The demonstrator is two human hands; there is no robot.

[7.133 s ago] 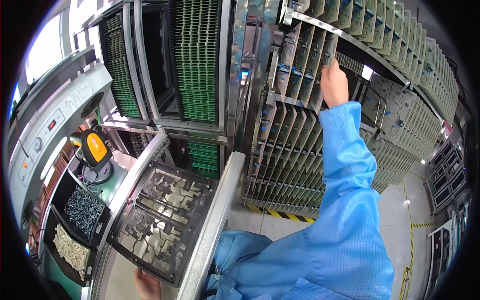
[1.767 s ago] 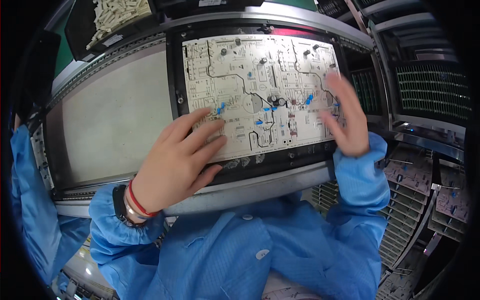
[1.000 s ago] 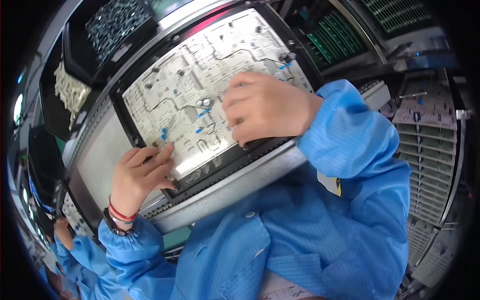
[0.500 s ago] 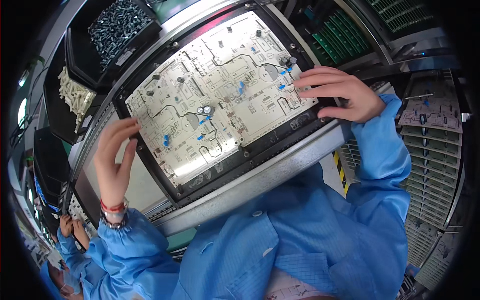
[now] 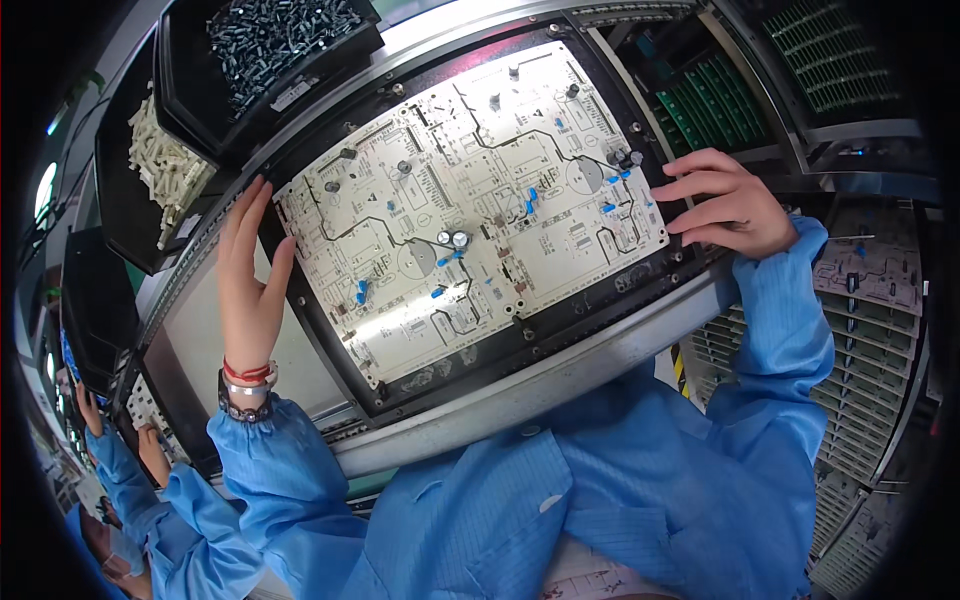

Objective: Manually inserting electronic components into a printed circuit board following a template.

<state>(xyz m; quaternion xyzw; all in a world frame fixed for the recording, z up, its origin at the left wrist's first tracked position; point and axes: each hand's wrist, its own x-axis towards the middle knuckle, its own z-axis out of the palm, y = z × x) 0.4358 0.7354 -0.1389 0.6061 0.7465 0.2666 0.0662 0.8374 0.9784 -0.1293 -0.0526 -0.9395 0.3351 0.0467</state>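
Note:
A white circuit board (image 5: pixel 560 245) lies in a black frame (image 5: pixel 440 375) on a metal rail in front of me. Small blue parts, black capacitors and a pair of silver-topped capacitors (image 5: pixel 452 239) stand on it. My left hand (image 5: pixel 250 290) is beside the frame's left side, its fingers stretched along the edge and the thumb apart. Holding nothing, my right hand (image 5: pixel 738 208) is at the board's right edge with fingers spread; whether the fingertips touch the board or the frame I cannot tell.
A black bin of dark small parts (image 5: pixel 285 45) and one of cream-coloured parts (image 5: pixel 165 170) stand at the back left. Green boards (image 5: pixel 712 108) sit in a rack at the back right. Racked boards (image 5: pixel 850 370) fill the right side. Another person's hand (image 5: pixel 153 455) is at lower left.
The whole view has shifted slightly, so the board appears farther right and lower. My left fingers have straightened and reach farther up the frame's side. My right fingers have drawn back from over the board's edge.

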